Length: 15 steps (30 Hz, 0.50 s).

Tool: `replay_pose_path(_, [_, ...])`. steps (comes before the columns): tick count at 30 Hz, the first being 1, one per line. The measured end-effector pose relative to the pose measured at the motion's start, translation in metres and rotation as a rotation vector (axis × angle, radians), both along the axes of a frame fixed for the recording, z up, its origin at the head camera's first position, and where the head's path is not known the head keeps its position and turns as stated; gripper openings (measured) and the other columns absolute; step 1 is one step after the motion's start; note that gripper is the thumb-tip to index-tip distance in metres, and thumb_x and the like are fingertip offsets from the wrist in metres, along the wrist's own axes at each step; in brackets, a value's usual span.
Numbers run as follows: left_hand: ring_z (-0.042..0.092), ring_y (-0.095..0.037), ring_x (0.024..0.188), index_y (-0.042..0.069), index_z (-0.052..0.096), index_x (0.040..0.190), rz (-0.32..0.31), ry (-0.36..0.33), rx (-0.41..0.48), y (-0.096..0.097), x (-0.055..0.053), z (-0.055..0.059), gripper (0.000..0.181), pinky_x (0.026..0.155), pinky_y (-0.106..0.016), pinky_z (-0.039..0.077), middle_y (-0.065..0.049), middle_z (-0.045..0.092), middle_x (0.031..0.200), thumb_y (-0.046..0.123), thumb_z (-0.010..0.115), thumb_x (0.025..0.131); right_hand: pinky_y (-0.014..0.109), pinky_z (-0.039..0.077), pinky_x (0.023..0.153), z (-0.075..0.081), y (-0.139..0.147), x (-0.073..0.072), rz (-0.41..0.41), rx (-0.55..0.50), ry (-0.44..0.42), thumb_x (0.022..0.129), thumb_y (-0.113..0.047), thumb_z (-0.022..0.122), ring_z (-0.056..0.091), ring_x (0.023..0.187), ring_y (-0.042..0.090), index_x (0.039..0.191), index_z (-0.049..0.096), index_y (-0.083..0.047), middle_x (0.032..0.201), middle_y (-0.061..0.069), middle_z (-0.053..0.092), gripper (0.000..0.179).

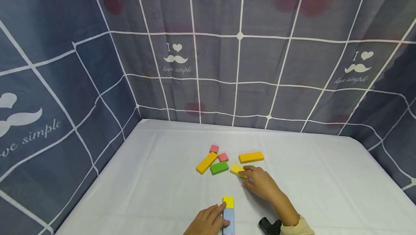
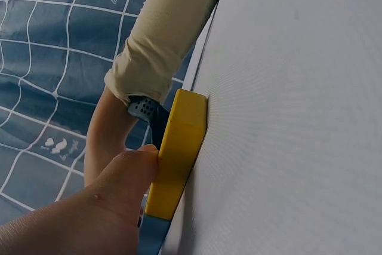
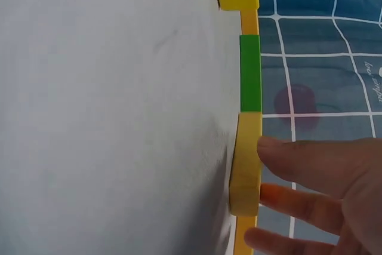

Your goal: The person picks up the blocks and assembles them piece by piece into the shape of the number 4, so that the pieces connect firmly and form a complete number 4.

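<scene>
A person's right hand [image 1: 261, 183] touched the small yellow block [image 1: 236, 169] on a white tabletop [image 1: 162, 195], its fingers extended and slightly spread over the block's near right end; whether they pinched it could not be told. The block lay just right of a green block [image 1: 219, 168] and near two amber blocks [image 1: 251, 157], one on either side of the group. Closer to the camera, the left hand [image 1: 207, 221] lay with fingers extended, one touching a bright yellow block [image 1: 228, 202] and the thumb on a light blue block [image 1: 229, 216], the pair set end to end. The right wrist view showed the thumb [image 3: 273, 146] at the small yellow block's upper edge, with a gap between it and the next finger (a detail lost from above). The left wrist view alone revealed the perforated end of a dark device [image 2: 143, 107] by the right cuff, while only the head view took in two pink blocks [image 1: 223, 157].
</scene>
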<state>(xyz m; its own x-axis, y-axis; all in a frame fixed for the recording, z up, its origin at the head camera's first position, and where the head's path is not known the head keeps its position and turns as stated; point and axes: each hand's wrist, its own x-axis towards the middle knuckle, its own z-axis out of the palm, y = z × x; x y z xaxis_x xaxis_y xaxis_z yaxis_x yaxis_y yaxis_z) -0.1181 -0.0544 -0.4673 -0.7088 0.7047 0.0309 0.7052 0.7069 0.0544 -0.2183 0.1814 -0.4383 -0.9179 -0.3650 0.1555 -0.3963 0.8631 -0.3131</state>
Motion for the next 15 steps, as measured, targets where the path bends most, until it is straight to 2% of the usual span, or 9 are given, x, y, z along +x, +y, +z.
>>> replay_pose_path(7, [0.045,-0.018,0.127,0.029,0.051,0.129,0.014,-0.074,-0.038,-0.001,-0.001,0.003,0.087,0.102,-0.040,0.044,0.000,0.043,0.144,0.089,0.028,0.071,0.043,0.053,0.084,0.006,-0.001,0.005,0.030,0.020,0.005,0.074,-0.008,0.077,0.064,0.097,0.026,0.091,0.075,-0.011,0.102,0.006,0.069,0.017])
replay_pose_path(11, [0.043,-0.019,0.129,0.028,0.050,0.129,0.024,-0.123,-0.011,-0.001,0.000,0.004,0.089,0.105,-0.042,0.042,-0.001,0.042,0.144,0.090,0.026,0.070,0.038,0.054,0.077,0.007,0.001,0.010,0.060,0.035,0.013,0.073,-0.009,0.079,0.063,0.087,0.019,0.084,0.074,-0.013,0.093,0.000,0.068,0.012])
replay_pose_path(15, [0.041,-0.020,0.132,0.028,0.048,0.130,0.036,-0.163,0.009,-0.001,0.000,0.003,0.091,0.107,-0.044,0.040,-0.001,0.040,0.146,0.092,0.024,0.068,0.035,0.054,0.075,0.008,0.000,0.013,0.055,0.044,-0.006,0.072,-0.010,0.079,0.060,0.084,0.016,0.080,0.073,-0.015,0.091,-0.002,0.066,0.011])
